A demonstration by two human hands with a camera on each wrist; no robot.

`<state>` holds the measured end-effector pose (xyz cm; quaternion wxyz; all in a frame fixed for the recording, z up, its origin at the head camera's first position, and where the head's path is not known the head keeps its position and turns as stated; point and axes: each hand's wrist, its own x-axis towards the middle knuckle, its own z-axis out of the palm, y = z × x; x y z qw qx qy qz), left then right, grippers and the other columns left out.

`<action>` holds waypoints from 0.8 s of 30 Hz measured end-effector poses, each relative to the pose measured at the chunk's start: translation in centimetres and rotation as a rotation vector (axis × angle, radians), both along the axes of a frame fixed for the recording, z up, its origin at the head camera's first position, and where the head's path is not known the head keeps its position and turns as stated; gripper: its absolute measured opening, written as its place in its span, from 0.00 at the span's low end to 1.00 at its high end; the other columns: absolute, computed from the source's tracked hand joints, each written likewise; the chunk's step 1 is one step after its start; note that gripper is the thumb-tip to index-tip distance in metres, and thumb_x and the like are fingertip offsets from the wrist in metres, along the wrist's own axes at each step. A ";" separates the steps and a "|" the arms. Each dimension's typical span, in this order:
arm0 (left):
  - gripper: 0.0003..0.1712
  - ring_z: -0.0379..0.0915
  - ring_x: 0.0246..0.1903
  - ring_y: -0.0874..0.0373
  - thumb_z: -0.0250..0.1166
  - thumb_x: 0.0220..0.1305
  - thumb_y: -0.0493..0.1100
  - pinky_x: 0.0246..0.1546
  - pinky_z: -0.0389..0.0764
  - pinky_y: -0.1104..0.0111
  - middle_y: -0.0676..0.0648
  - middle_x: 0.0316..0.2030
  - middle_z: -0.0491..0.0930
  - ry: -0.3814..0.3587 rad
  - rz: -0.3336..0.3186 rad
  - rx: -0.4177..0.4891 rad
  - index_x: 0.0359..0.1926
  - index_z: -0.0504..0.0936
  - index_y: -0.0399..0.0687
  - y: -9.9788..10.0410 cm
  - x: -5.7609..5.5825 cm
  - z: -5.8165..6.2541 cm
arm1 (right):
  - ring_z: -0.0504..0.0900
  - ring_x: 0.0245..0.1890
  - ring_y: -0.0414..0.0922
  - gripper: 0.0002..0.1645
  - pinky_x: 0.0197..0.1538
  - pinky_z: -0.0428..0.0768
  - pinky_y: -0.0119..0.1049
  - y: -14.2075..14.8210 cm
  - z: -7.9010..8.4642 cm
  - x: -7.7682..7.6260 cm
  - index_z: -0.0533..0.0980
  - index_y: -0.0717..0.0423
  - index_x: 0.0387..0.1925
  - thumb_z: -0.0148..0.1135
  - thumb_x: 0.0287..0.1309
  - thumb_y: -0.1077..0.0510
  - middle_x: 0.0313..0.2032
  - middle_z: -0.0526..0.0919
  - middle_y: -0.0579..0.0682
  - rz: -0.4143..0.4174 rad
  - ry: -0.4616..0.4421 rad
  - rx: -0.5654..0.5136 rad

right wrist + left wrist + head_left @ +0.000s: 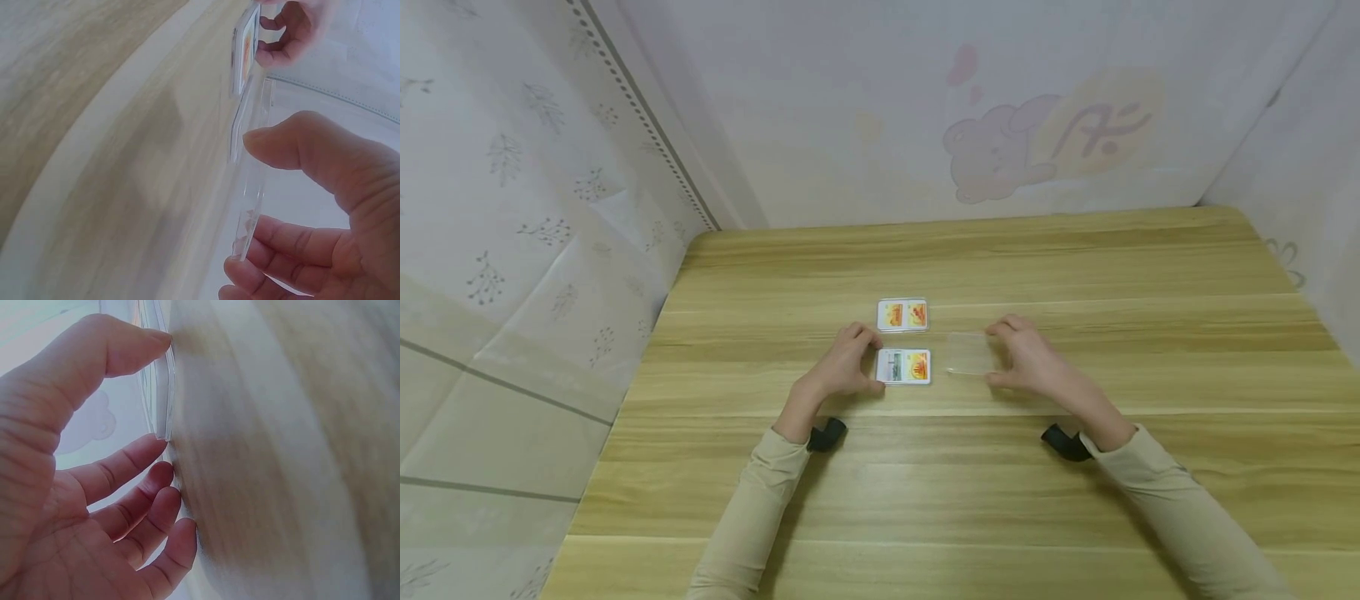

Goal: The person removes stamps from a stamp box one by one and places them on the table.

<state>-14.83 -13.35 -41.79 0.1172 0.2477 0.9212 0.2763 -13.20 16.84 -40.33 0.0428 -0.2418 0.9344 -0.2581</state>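
In the head view my left hand point(841, 365) pinches the left end of a flat clear case point(903, 367) between thumb and fingers. Inside the case, a white backing shows a greenish picture and a yellow-orange one. The left wrist view has the thumb and index finger at the edge of the case point(161, 400). To its right, my right hand point(1032, 358) holds a transparent plastic cover point(970, 353) by its right side. Seen from the right wrist, the cover point(245, 234) stands tilted off the wooden surface between thumb and fingers.
A second flat case point(902, 315) with two orange-yellow pictures lies just beyond the first on the wooden table point(940, 500). Black wrist-worn pieces point(827, 435) show beside both forearms. A patterned curtain point(535, 208) hangs on the left, and a pale printed sheet point(850, 108) behind.
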 end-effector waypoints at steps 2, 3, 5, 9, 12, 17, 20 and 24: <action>0.32 0.60 0.51 0.45 0.77 0.41 0.39 0.56 0.65 0.56 0.39 0.49 0.67 0.000 -0.001 0.001 0.47 0.73 0.33 0.0 0.0 0.0 | 0.70 0.50 0.61 0.39 0.55 0.71 0.53 0.3 0.0 0.0 0.69 0.76 0.51 0.75 0.37 0.62 0.47 0.73 0.66 0.000 0.007 0.004; 0.33 0.60 0.51 0.45 0.77 0.41 0.39 0.57 0.65 0.56 0.39 0.49 0.67 0.001 -0.001 0.000 0.48 0.73 0.33 0.0 0.0 0.0 | 0.70 0.50 0.61 0.39 0.55 0.71 0.53 0.4 -0.1 0.1 0.69 0.76 0.51 0.75 0.37 0.62 0.47 0.73 0.66 -0.002 0.011 0.005; 0.33 0.60 0.51 0.46 0.77 0.41 0.39 0.57 0.65 0.56 0.39 0.49 0.67 0.002 -0.002 0.001 0.48 0.73 0.33 0.0 0.0 -0.1 | 0.70 0.50 0.61 0.38 0.55 0.71 0.53 0.6 -0.1 0.1 0.70 0.76 0.51 0.74 0.37 0.62 0.47 0.73 0.66 -0.005 0.013 0.006; 0.33 0.60 0.52 0.46 0.77 0.41 0.39 0.57 0.65 0.56 0.39 0.49 0.67 0.001 -0.002 0.006 0.48 0.73 0.33 -0.1 -0.1 -0.2 | 0.70 0.50 0.61 0.38 0.54 0.71 0.53 0.9 -0.2 0.2 0.70 0.76 0.50 0.75 0.36 0.62 0.47 0.73 0.67 -0.006 0.022 0.006; 0.33 0.60 0.52 0.46 0.77 0.40 0.39 0.57 0.65 0.56 0.39 0.49 0.67 -0.003 0.000 0.011 0.48 0.73 0.33 -0.1 -0.1 -0.3 | 0.69 0.50 0.61 0.38 0.55 0.70 0.53 1.2 -0.2 0.2 0.70 0.76 0.50 0.75 0.36 0.63 0.47 0.73 0.66 -0.009 0.024 0.007; 0.32 0.60 0.51 0.46 0.77 0.40 0.39 0.56 0.66 0.56 0.39 0.48 0.67 0.006 0.000 0.011 0.47 0.73 0.33 -0.1 -0.1 -0.3 | 0.69 0.50 0.61 0.38 0.55 0.70 0.53 1.5 -0.1 0.3 0.70 0.76 0.50 0.75 0.35 0.63 0.47 0.73 0.66 -0.009 0.026 0.002; 0.32 0.60 0.50 0.46 0.77 0.40 0.39 0.55 0.66 0.56 0.39 0.48 0.67 0.007 -0.001 0.013 0.47 0.73 0.34 -0.1 0.0 -0.2 | 0.70 0.50 0.60 0.38 0.55 0.70 0.53 1.8 -0.1 0.3 0.70 0.77 0.50 0.75 0.35 0.64 0.46 0.74 0.66 -0.003 0.035 0.000; 0.32 0.60 0.51 0.46 0.77 0.40 0.39 0.55 0.66 0.56 0.39 0.48 0.67 0.007 -0.001 0.013 0.47 0.73 0.34 -0.1 0.0 -0.2 | 0.70 0.49 0.60 0.39 0.55 0.70 0.54 2.3 -0.2 0.4 0.70 0.77 0.50 0.74 0.34 0.63 0.46 0.74 0.66 -0.005 0.038 0.008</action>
